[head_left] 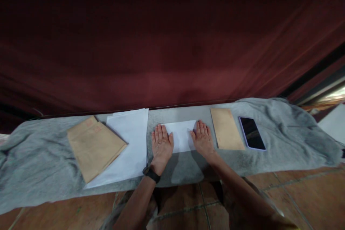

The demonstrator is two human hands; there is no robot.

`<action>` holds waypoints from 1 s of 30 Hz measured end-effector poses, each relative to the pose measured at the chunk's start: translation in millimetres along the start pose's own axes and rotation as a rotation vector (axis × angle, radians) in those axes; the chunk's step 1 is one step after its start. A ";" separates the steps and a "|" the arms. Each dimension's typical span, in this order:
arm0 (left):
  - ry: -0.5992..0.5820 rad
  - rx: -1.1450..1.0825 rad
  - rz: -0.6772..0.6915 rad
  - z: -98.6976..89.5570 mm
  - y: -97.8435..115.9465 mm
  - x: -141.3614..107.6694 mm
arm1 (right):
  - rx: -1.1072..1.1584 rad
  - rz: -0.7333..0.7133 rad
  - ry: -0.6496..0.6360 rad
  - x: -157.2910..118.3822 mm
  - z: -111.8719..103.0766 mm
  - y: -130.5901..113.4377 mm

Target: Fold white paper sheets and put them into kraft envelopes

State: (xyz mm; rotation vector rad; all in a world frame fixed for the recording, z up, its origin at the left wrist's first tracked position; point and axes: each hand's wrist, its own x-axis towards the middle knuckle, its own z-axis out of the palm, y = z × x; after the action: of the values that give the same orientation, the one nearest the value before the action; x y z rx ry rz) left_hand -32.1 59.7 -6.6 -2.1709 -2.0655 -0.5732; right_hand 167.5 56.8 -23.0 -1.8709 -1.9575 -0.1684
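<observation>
A folded white sheet of paper (183, 137) lies in front of me on a grey cloth (185, 169). My left hand (162, 143) rests flat on its left end, fingers stretched out and pointing away from me. On the paper's right end lies my right hand (203, 138), also flat with its fingers extended. Neither hand grips anything. Just right of my right hand is a brown envelope (226, 128). To the left of my left hand spreads a stack of white paper (129, 143), partly covered by several brown envelopes (95, 147).
A phone with a purple edge (252, 133) lies right of the single envelope. Behind the cloth-covered surface rises a dark red wall or panel (188, 86). Brown floor tiles (185, 197) show below the front edge. Something white (334, 124) is at the far right.
</observation>
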 end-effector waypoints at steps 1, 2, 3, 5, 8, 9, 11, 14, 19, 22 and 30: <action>-0.004 -0.009 0.033 -1.3 4.0 -2.1 | 0.017 -0.009 -0.014 -0.6 -2.6 -2.7; -0.016 -0.018 0.076 -2.2 8.6 -4.8 | 0.042 -0.033 -0.036 -1.5 -5.5 -6.6; -0.035 -0.026 0.121 -2.5 13.6 -8.2 | 0.074 -0.072 -0.064 -2.7 -8.5 -11.6; -0.086 -0.032 0.213 -1.5 23.3 -16.5 | 0.152 -0.173 -0.128 -6.4 -13.9 -23.2; -0.149 -0.030 0.326 1.4 32.4 -28.7 | 0.241 -0.277 -0.196 -12.8 -18.5 -37.1; -0.158 -0.030 0.344 2.1 33.6 -31.6 | 0.252 -0.287 -0.207 -14.4 -18.9 -39.3; -0.164 -0.037 0.353 2.4 33.8 -34.7 | 0.246 -0.285 -0.213 -16.3 -18.6 -39.8; -0.174 -0.045 0.339 1.6 31.4 -33.7 | 0.215 -0.254 -0.187 -16.6 -17.1 -34.0; -0.151 -0.041 0.294 2.2 25.9 -27.6 | 0.167 -0.219 -0.151 -15.7 -14.1 -24.6; -0.120 -0.033 0.260 2.3 21.0 -23.9 | 0.141 -0.204 -0.135 -15.0 -12.6 -21.5; -0.065 0.004 0.180 -3.1 15.3 -19.9 | 0.089 -0.148 -0.097 -14.2 -12.9 -9.7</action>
State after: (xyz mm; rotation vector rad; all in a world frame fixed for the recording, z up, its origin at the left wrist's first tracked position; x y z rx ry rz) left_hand -18.1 38.6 -7.3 -2.3708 -1.8707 -0.4853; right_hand 160.9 38.1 -14.8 -1.7074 -2.1335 -0.0345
